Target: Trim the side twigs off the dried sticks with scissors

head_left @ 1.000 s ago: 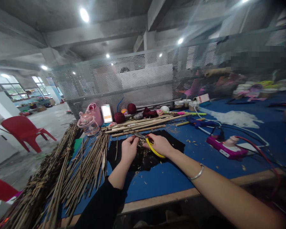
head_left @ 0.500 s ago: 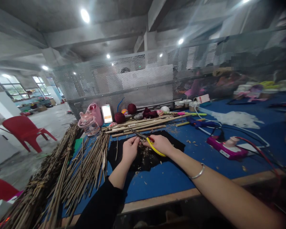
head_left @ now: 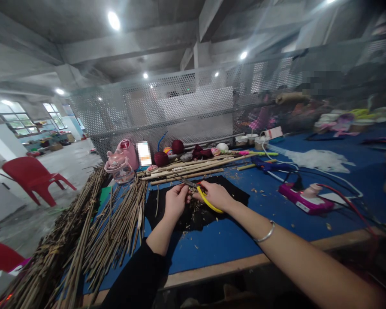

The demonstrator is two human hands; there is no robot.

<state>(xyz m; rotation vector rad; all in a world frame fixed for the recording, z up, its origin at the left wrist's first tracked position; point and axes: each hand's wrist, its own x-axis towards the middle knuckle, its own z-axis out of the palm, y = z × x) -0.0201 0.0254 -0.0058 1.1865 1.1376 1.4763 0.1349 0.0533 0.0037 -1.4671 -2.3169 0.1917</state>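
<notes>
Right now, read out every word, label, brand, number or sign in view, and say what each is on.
No text can be read.
Upright screen: blanked out by blocky pixels.
Magenta power strip: any marks too small.
Pink-and-white box: too blurred.
Yellow-handled scissors in the right hand: no lettering visible.

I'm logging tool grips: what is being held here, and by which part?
The right hand holds scissors with yellow handles by those handles. Whether the left hand pinches anything small can't be told.
</notes>
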